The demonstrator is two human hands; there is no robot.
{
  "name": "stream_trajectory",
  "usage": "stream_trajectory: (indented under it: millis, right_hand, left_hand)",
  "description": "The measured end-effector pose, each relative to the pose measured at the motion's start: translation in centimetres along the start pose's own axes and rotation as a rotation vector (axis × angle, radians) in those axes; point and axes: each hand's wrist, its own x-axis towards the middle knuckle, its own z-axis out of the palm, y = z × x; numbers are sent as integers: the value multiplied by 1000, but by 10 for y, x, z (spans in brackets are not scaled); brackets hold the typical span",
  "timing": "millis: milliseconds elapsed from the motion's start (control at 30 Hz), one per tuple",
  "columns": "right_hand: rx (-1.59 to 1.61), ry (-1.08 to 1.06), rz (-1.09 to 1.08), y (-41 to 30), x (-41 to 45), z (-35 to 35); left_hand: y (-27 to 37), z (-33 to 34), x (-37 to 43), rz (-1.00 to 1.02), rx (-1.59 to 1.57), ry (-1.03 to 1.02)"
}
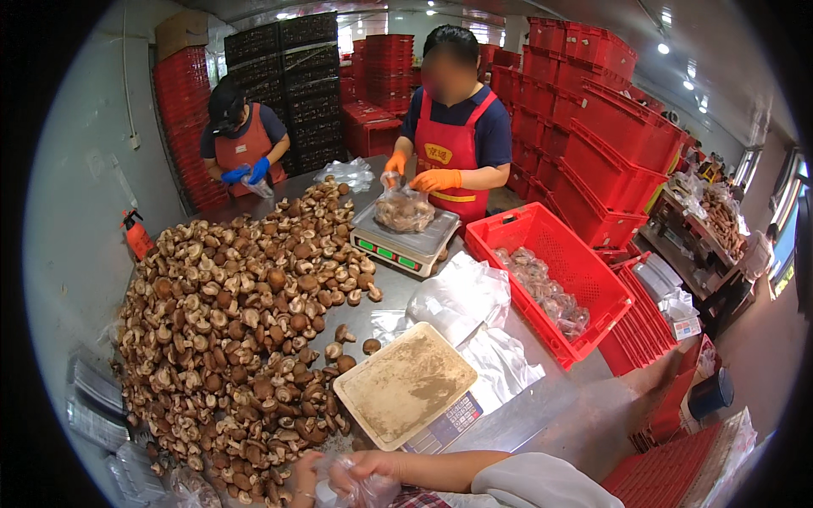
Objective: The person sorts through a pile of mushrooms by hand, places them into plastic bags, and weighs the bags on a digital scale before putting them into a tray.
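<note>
At the bottom of the view, my right hand (371, 467) grips a clear plastic bag (356, 486), its forearm coming in from the right. My left hand (306, 476) is at the bag's left side, its fingers on the plastic; part of it is cut off by the picture's rim. Just beyond both hands spreads a large heap of shiitake mushrooms (222, 330). A scale with a dirty cream tray (406, 387) stands close in front of me, its keypad (458, 416) on the near right side.
Across the steel table (540, 406), a co-worker in orange gloves (438, 180) holds a bag of mushrooms (404, 213) on another scale (406, 238). A second co-worker in blue gloves (259, 171) handles a bag. White plastic bags (463, 298) lie beside a red crate (610, 305) containing filled bags.
</note>
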Motion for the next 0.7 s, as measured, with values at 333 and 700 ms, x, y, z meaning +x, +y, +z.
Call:
stream_trajectory:
  millis: [333,700]
  right_hand:
    - [164,268,-786,-74,-10,14]
    - [-1302,742,-622,-6,-4,-2]
  left_hand:
    - [88,-35,-75,270,-1339,138]
    - [79,-24,-86,509,-935,142]
